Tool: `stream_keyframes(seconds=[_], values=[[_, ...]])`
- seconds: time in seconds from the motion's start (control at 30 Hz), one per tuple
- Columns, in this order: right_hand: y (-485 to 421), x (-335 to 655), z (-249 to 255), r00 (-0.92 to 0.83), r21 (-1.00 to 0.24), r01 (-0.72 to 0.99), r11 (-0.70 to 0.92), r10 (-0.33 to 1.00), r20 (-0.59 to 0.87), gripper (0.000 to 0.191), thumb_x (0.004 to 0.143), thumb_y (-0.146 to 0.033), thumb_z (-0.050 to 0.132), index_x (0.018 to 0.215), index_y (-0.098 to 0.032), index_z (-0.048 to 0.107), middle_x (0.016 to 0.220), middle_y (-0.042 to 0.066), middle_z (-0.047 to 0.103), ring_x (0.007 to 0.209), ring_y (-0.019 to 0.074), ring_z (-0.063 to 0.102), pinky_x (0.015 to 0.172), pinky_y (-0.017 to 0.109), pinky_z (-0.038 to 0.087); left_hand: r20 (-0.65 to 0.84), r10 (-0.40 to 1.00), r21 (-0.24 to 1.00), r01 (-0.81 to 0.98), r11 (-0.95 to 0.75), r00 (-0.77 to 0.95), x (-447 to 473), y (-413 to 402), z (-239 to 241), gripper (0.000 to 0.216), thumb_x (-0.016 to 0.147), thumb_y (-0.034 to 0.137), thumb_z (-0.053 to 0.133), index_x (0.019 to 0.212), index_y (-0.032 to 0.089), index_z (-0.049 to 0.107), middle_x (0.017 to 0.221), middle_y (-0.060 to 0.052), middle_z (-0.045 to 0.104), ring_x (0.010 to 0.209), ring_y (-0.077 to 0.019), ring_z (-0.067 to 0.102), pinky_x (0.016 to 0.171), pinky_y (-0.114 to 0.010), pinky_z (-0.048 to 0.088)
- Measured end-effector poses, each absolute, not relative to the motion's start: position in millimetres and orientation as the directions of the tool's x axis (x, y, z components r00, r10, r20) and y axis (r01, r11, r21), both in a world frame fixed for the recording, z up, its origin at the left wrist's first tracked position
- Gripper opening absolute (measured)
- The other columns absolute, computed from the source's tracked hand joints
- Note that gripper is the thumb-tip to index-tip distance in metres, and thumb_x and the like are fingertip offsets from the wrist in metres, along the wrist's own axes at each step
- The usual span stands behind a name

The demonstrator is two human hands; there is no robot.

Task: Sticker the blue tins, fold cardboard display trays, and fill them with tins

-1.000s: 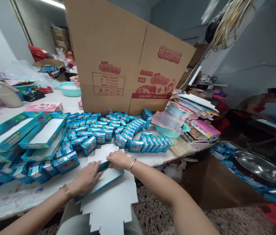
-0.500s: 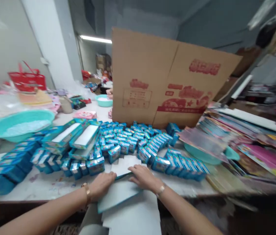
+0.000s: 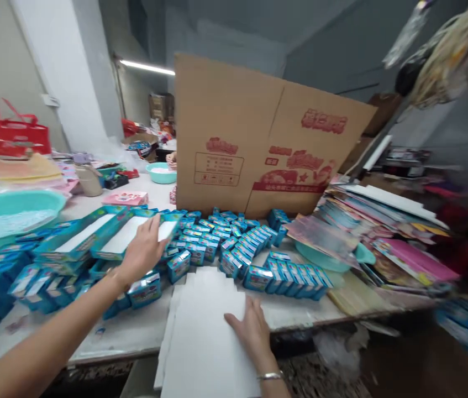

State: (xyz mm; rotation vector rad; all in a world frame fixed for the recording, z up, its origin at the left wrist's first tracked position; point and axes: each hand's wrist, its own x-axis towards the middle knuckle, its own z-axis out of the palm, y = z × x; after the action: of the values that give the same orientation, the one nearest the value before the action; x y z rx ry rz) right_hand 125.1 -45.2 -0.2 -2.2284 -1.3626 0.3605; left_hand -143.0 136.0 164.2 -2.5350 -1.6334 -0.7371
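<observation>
My left hand (image 3: 145, 249) reaches over the stacked trays on the left, fingers bent over a blue cardboard tray (image 3: 169, 225) with a white inside. Much of that tray is hidden behind the hand. Beside it lie two more such trays, a near one (image 3: 114, 242) and one farther left (image 3: 87, 235). My right hand (image 3: 254, 331) rests along the right edge of a pile of white card sheets (image 3: 204, 326), thumb on the top sheet and apart from the fingers. The pile overhangs the table's front edge.
Many small blue boxes (image 3: 258, 278) stand in rows on the table (image 3: 134, 337). Behind them a large brown carton (image 3: 225, 110) stands upright. A turquoise basin (image 3: 51, 204) is at the left, and stacked printed sheets (image 3: 383, 204) lie at the right.
Both hands were together on a sheet at the table edge. My left hand has moved left to the trays, where another tray now shows. My right hand has slid down the pile's right side.
</observation>
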Motion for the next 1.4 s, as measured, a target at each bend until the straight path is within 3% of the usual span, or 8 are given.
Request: stream_keyframes(seconds=[0.13,0.27,0.4,0.5,0.67,0.87,1.13,1.4], values=[[-43.7,127.5,10.8,0.517,-0.775,0.594,-0.214,0.840,0.165,0.037,0.074,-0.033,0.066,0.108,-0.023,0.056,0.113,0.014,0.061,0.113,0.0345,0.056,0.098,0.046,0.046,0.400,0.842,0.562,0.629,-0.537,0.362,-145.7,71.9,92.5,0.067,0.089,0.051,0.051,0.147,0.025,0.033,0.149,-0.013,0.044,0.138,-0.0325,0.041,0.112,-0.049,0.038],[-53.0,133.3,28.3,0.360,-1.000,-0.014,-0.006,0.933,-0.011,0.044,0.074,-0.035,0.065,0.114,-0.021,0.052,0.111,0.010,0.067,0.100,0.0296,0.065,0.089,0.044,0.051,0.070,0.994,0.926,0.366,-0.095,0.081,-144.0,39.6,38.7,0.093,0.072,0.063,0.066,0.147,0.019,0.033,0.146,-0.018,0.047,0.135,-0.0370,0.045,0.101,-0.049,0.050],[-61.6,129.4,39.8,0.098,-0.916,-0.397,-0.058,0.990,-0.105,0.078,0.066,-0.031,0.068,0.138,-0.027,0.038,0.118,0.007,0.068,0.097,0.0295,0.069,0.084,0.045,0.053,-0.243,0.905,0.969,0.041,0.244,0.348,-126.3,34.1,37.0,0.081,0.068,0.052,0.072,0.139,0.022,0.048,0.139,-0.015,0.058,0.125,-0.0390,0.056,0.092,-0.048,0.055],[-58.9,122.3,35.7,0.124,-0.891,-0.452,-0.049,0.985,-0.117,0.071,0.065,-0.031,0.061,0.133,-0.029,0.043,0.125,0.007,0.066,0.103,0.0298,0.068,0.085,0.047,0.053,-0.380,0.812,0.859,-0.155,0.487,0.442,-117.0,35.3,42.1,0.060,0.073,0.047,0.062,0.128,0.023,0.060,0.120,-0.011,0.072,0.104,-0.0357,0.070,0.084,-0.047,0.058],[-48.2,119.1,27.8,0.241,-0.928,-0.370,-0.035,0.962,-0.132,0.031,0.072,-0.039,0.048,0.099,-0.024,0.052,0.129,0.010,0.064,0.107,0.0314,0.066,0.081,0.047,0.055,-0.297,0.838,0.932,-0.051,0.358,0.458,-104.3,44.7,50.3,0.044,0.079,0.053,0.051,0.095,0.022,0.076,0.115,-0.008,0.074,0.108,-0.0350,0.067,0.095,-0.048,0.051],[-21.6,100.9,24.9,0.361,-0.977,-0.198,-0.084,0.920,-0.152,0.020,0.079,-0.040,0.049,0.087,-0.022,0.055,0.102,0.010,0.070,0.103,0.0297,0.065,0.086,0.041,0.052,-0.072,0.958,0.989,0.145,0.033,0.276,-62.1,59.9,42.7,0.049,0.074,0.066,0.058,0.059,0.021,0.070,0.074,-0.008,0.073,0.089,-0.0340,0.065,0.095,-0.048,0.046],[14.8,82.3,14.4,0.455,-0.910,0.384,-0.157,0.890,0.038,0.037,0.099,-0.025,0.021,0.126,-0.014,0.044,0.103,0.013,0.067,0.097,0.0197,0.066,0.089,0.032,0.050,-0.017,0.993,0.987,-0.159,0.035,0.116,-40.3,61.5,16.1,0.068,0.082,0.064,0.056,0.130,0.017,0.051,0.111,-0.014,0.072,0.085,-0.0244,0.071,0.077,-0.036,0.053],[16.0,86.4,27.5,0.090,-0.619,0.782,-0.074,0.996,-0.005,0.038,0.089,-0.012,0.041,0.124,-0.016,0.057,0.125,0.011,0.064,0.114,0.0184,0.061,0.095,0.028,0.046,-0.107,0.974,0.969,-0.198,0.148,0.201,-47.8,78.7,13.2,0.074,0.065,0.068,0.071,0.115,0.014,0.064,0.100,-0.012,0.074,0.069,-0.0189,0.068,0.065,-0.032,0.054]])
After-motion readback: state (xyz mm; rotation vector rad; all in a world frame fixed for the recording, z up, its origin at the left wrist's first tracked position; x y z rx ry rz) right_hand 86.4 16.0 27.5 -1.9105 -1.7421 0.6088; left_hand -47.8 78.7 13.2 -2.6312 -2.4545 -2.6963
